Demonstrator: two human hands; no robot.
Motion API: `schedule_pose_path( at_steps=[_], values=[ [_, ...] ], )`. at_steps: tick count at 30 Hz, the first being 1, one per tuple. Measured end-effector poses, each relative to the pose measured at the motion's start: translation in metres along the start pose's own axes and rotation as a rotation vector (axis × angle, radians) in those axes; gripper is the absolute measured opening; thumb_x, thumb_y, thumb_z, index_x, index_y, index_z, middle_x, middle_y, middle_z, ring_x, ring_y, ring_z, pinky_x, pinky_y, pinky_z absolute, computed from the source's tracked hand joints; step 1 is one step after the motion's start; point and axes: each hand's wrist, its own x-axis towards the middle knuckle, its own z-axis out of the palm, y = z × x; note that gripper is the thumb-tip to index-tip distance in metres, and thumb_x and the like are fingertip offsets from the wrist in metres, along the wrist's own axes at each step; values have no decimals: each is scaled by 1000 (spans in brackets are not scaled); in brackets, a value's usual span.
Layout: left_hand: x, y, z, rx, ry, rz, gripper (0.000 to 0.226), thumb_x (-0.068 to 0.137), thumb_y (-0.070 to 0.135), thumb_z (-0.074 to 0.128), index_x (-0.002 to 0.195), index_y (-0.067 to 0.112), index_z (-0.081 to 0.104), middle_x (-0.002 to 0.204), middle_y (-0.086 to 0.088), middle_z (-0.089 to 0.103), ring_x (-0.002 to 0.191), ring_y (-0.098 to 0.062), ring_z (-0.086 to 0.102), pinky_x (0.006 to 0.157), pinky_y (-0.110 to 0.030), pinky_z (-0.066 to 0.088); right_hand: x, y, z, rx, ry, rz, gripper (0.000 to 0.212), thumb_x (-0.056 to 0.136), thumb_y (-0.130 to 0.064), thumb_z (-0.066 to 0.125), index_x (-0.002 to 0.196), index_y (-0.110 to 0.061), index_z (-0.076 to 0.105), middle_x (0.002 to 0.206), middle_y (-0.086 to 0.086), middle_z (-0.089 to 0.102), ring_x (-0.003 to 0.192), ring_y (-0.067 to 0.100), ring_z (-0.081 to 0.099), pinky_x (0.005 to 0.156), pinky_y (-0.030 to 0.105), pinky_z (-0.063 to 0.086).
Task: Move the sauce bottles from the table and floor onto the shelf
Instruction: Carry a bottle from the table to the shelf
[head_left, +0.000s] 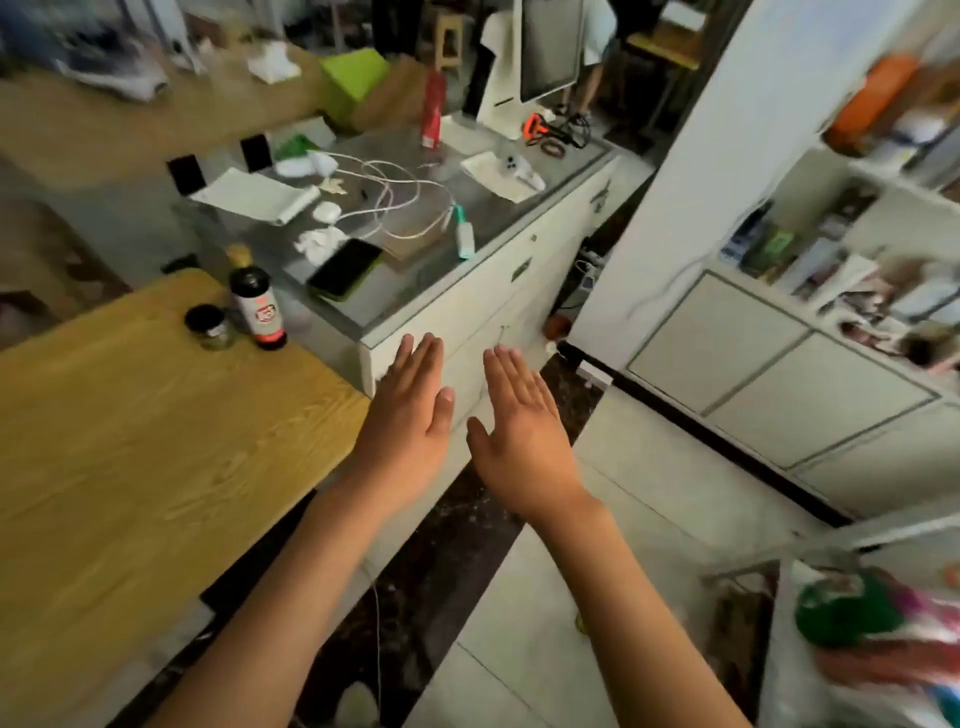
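Reaching forward at the centre of the frame, the left hand (410, 410) and the right hand (524, 431) are held flat, backs up, fingers straight and together. Each grip is released; neither hand holds or touches anything. The two hands sit just beside each other, thumbs nearly meeting, in front of the white cabinet (483, 306) and above the dark floor strip.

A dark sauce bottle (257, 304) stands upright at the far corner of the wooden table (130, 441), at middle left of the frame. It has a gold cap and a red and white label. A small jar (210, 327) with a black lid stands just beside it on its left. Both are well apart from the hands.

The grey top of the cabinet, at upper centre, carries a phone (345, 270), white cables (400, 202), crumpled tissue and a red bottle (432, 109) standing upright near its far edge.

The shelf (831, 249) occupies the right of the frame, with cluttered open compartments above white doors. Its contents are blurred. A plastic bag (857, 639) lies at lower right.
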Motion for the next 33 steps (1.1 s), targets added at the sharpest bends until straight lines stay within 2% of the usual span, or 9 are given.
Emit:
schedule_pose_path(
  at_steps=[3,8,11,13,15,21,26,29,33],
  values=[
    [-7,-49,-49,20,99,-89,54,104,21,34,155,12,16,163,0,9,142,1,-9,117,-22,3,33,-46,34,12,-59,-105,71,99,-27,50,159,-12,14,167,6,10,154,16,0,126,34,2],
    [-23,-115,-112,45,205,-211,54,104,21,35,155,14,16,163,1,10,142,1,-7,116,-21,2,75,-113,82,42,-154,-229,72,100,-30,50,159,-14,12,167,4,9,154,16,0,125,30,1],
    [-27,-143,-135,50,244,-277,55,104,23,34,155,15,14,163,1,9,143,0,-6,116,-22,3,97,-139,103,33,-212,-270,73,99,-29,52,159,-14,13,167,4,10,154,16,2,126,34,5],
    [-29,-157,-147,45,265,-333,55,105,23,33,155,16,13,163,2,8,147,-4,-5,114,-20,3,115,-151,117,32,-252,-292,73,99,-29,53,159,-14,14,167,4,12,154,16,3,126,33,3],
    [-28,-170,-155,16,279,-385,53,105,24,32,155,17,15,163,2,11,149,-8,-1,112,-20,5,137,-159,130,49,-283,-282,74,98,-28,54,159,-13,15,166,4,14,154,16,6,122,28,4],
    [-10,-213,-159,-21,324,-501,48,105,23,34,152,16,28,161,0,20,149,-9,6,116,-25,13,203,-169,170,227,-308,-126,68,97,-24,59,155,-13,27,161,6,32,149,21,27,118,32,25],
    [36,-253,-163,30,300,-575,48,104,24,35,151,13,30,160,-3,22,149,-12,9,116,-24,11,279,-164,211,369,-235,-5,50,93,-7,60,141,-9,48,137,15,58,128,33,52,102,38,43],
    [71,-274,-167,58,286,-589,48,104,23,37,150,10,31,159,-5,25,149,-14,11,115,-21,10,333,-161,237,340,-210,-25,48,90,-6,58,137,-10,50,134,14,58,128,33,50,104,43,44],
    [100,-296,-172,77,259,-618,47,104,23,38,149,10,33,158,-6,27,149,-14,11,115,-22,11,392,-163,262,261,-280,-28,60,95,-10,56,151,-7,34,157,14,35,146,30,31,118,41,31]
  ],
)
